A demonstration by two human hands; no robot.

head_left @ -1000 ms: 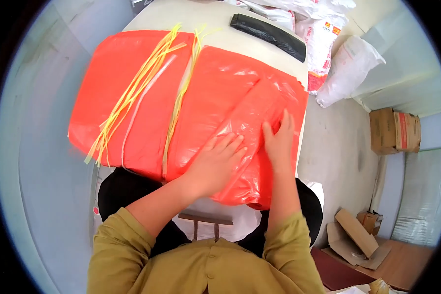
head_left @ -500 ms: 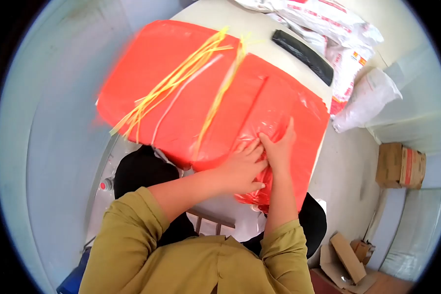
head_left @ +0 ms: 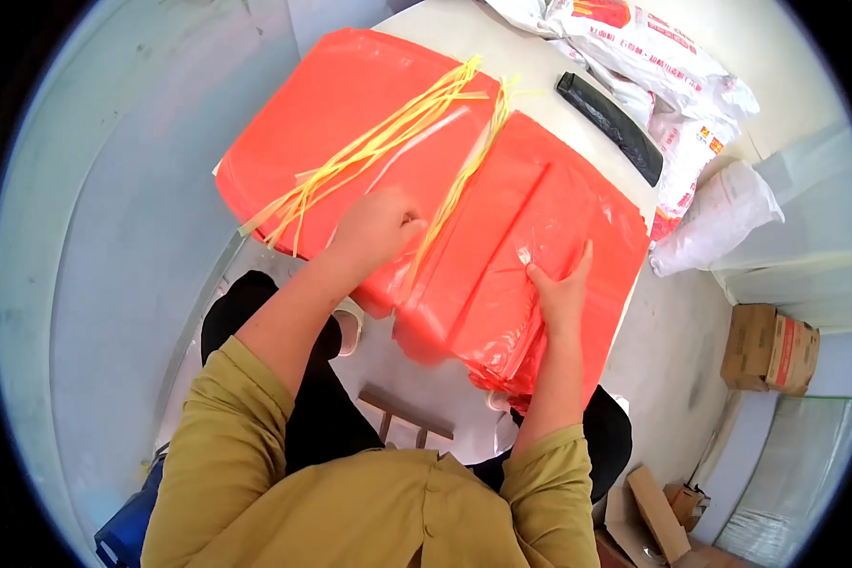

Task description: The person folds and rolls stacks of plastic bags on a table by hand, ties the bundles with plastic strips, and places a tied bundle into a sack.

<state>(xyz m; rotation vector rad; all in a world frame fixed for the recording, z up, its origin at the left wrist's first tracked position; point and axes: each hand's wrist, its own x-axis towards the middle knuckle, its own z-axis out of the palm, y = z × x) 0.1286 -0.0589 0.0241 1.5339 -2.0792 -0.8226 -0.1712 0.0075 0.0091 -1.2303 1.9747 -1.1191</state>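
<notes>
Red plastic bags or sheets lie in flat piles across the table. My right hand (head_left: 563, 298) presses on the folded right-hand pile (head_left: 492, 256), thumb and fingers spread. Crumpled, shiny plastic bunches at the pile's near edge. My left hand (head_left: 377, 227) is curled closed over the left-hand red pile (head_left: 350, 85), beside the yellow strips; whether anything is pinched in it is hidden. One bundle of yellow strips (head_left: 379, 133) lies slantwise with a white strip (head_left: 417, 142) beside it. A narrower yellow bundle (head_left: 464, 175) runs along the gap between the piles.
A black plastic roll (head_left: 611, 128) lies on the pale table (head_left: 445, 33) behind the bags. Printed white sacks (head_left: 653, 47) are heaped at the back right, with another white sack (head_left: 719, 218) beside them. Cardboard boxes (head_left: 772, 350) stand on the floor at right.
My left hand has lifted off the folded right pile and moved left and up, its fingers now curled. My right hand stays on the pile. The near edge of the red plastic has shifted.
</notes>
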